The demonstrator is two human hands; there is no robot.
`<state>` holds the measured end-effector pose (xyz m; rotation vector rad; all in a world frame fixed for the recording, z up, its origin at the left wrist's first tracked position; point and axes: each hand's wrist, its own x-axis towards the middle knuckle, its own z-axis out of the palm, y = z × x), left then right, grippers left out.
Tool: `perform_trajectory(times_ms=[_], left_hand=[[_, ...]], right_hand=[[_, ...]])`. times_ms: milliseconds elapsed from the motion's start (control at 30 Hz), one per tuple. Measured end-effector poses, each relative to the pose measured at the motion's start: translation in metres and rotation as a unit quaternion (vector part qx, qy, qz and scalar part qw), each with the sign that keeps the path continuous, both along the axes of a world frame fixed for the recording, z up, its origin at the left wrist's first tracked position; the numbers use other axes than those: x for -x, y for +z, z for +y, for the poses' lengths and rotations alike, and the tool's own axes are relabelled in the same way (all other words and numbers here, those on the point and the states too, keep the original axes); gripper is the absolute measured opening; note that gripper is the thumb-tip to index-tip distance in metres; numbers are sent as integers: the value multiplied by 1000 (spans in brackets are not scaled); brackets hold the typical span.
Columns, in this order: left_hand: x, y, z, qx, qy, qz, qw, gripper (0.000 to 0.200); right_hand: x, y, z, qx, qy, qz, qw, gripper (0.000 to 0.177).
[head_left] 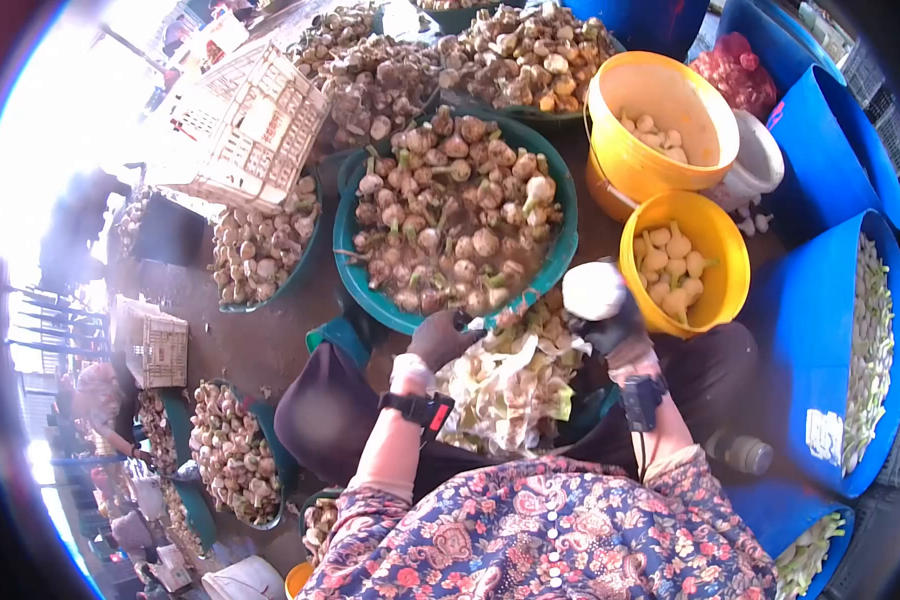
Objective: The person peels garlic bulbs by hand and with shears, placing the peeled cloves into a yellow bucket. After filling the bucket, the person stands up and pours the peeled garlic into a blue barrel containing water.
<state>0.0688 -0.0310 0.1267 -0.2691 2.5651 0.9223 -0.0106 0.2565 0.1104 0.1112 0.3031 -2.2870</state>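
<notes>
My right hand (615, 332), in a dark glove, is closed around a peeled white garlic bulb (592, 290). It is just left of a yellow bucket (738, 275) holding several clean bulbs (676, 262) with stems. My left hand (444, 340), also gloved, has its fingers closed, with a small pale tip (476, 323) showing at them; what it belongs to is hidden. Between and below my hands lies a heap of papery garlic skins (510, 385) in my lap. Ahead, a green tub (568, 215) is full of unpeeled, dirty garlic bulbs (450, 210).
Another yellow bucket (715, 95) with peeled bulbs stands behind the first. Blue barrels (815, 350) lie along the right, some holding cut stems (867, 350). A white crate (235, 125) rests on garlic at upper left. More garlic tubs (235, 455) and another person (100, 400) are at left.
</notes>
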Motion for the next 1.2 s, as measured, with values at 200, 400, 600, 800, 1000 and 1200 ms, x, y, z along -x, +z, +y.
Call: perform_trajectory(times_ms=[200,400,600,800,1000,1200], left_hand=[[78,-127,8,127,-38,-146,980,82],[79,-117,7,72,-1,-99,992,75],[52,-100,13,-449,155,-69,878,40],[3,-10,65,-370,57,54,926,45],[-15,19,70,-221,10,97,970,42],[-18,20,48,-369,81,-57,924,40]], right_hand=[[19,72,3,-44,-127,-30,990,64],[-3,-8,-18,-251,74,-36,965,61],[-25,-36,-50,-374,169,-102,906,48],[-39,-40,-60,-453,-5,54,890,34],[-48,13,-55,-534,-6,215,818,32],[-46,-8,-49,-514,88,285,804,34]])
